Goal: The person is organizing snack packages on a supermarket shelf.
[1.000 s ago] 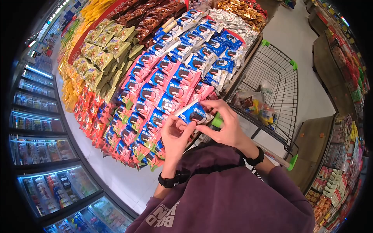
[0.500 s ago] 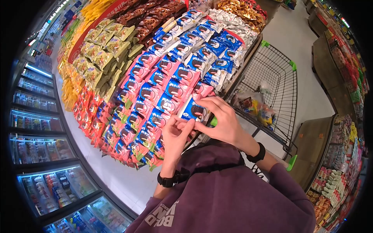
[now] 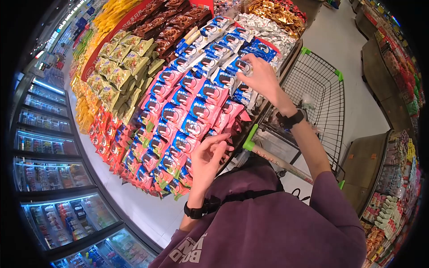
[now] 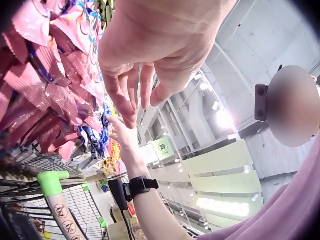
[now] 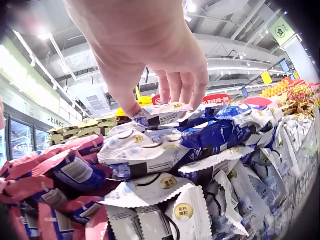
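Observation:
In the head view, my right hand (image 3: 263, 80) reaches to the pile of blue-and-white cookie packets (image 3: 216, 49). Its thumb and fingers hold a cookie packet (image 5: 162, 116) by its sides at the top of the pile, as the right wrist view shows. My left hand (image 3: 208, 163) hangs in front of the pink-and-blue packets (image 3: 196, 111), fingers loosely bent and nothing in them. Up close in the left wrist view, the left hand (image 4: 160, 50) has its fingertips drooping beside those pink wrappers (image 4: 37, 95).
A wire shopping cart (image 3: 321, 85) with green corners stands right of the display, its handle (image 3: 279, 161) close by my body. Green snack bags (image 3: 120, 67) and brown packets (image 3: 174, 27) lie farther left and back. Lit refrigerators (image 3: 51, 172) line the left side.
Both hands held a blue-and-white packet together before. The left hand has let go and stayed low, while the right has moved up and away to the blue-and-white pile.

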The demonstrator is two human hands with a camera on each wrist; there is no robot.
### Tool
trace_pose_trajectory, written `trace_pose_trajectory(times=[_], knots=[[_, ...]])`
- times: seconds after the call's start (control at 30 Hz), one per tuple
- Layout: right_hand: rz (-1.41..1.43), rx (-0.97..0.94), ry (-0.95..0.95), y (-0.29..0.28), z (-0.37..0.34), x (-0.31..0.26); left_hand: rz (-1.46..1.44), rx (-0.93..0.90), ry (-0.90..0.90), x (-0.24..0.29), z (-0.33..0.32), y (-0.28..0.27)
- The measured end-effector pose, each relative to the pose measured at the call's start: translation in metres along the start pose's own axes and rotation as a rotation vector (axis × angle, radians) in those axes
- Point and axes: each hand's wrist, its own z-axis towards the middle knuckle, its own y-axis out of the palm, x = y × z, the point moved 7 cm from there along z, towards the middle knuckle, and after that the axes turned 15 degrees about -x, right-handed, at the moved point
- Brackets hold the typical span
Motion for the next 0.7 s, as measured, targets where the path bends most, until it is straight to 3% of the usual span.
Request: trace_pose_trajectory(times=[0.2, 0.5, 0.6, 0.7], knots=[[-0.004, 0.117, -0.134, 0.008, 0.014, -0.005, 0.053, 0.041, -0.014, 0.001, -0.003, -0.004], [0.005, 0.102, -0.326, 0.007, 0.008, -0.002, 0.083, 0.014, -0.035, 0.001, 0.002, 0.0], [0.023, 0.125, -0.29, -0.002, -0.004, 0.001, 0.215, 0.043, -0.002, 0.021, 0.002, -0.001], [0.037, 0.103, -0.205, -0.006, -0.009, 0.012, 0.604, -0.013, 0.11, 0.076, 0.003, -0.005]])
